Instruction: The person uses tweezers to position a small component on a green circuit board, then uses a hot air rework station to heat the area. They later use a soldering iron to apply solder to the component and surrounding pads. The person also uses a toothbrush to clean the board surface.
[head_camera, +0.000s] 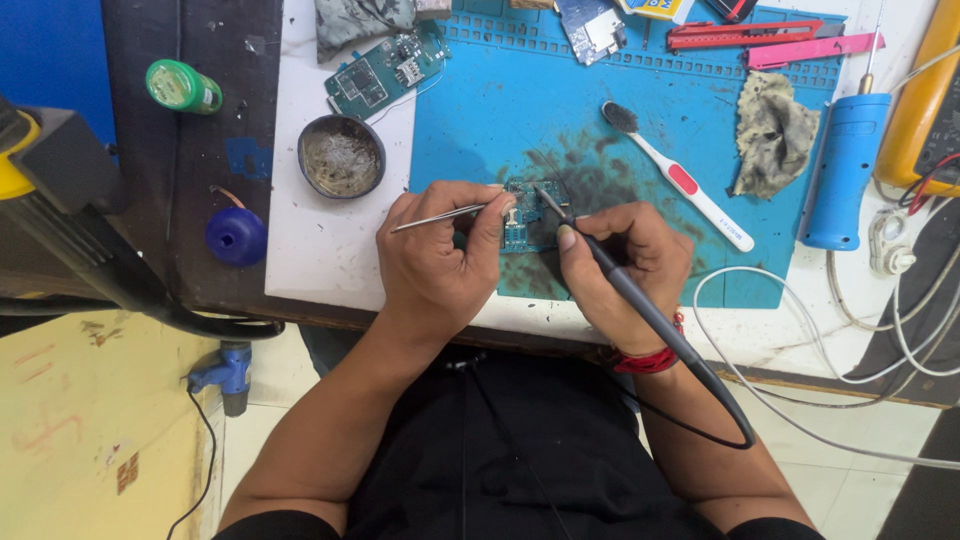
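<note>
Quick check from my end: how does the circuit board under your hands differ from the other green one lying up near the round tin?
The small board lies on the blue mat, partly covered by the left hand and right hand, with the soldering iron tip and tweezers on it. The larger board lies untouched, mostly on the white surface, its end over the mat's edge, angled. It is longer and fully visible. Both are green populated boards.

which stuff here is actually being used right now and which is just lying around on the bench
In use:
- small circuit board on the blue mat
- tweezers in the left hand
- soldering iron in the right hand, tip on the board

Lying about:
- toothbrush
- second circuit board
- round tin
- dirty rag
- blue handheld tool
- red and pink cutters
</note>
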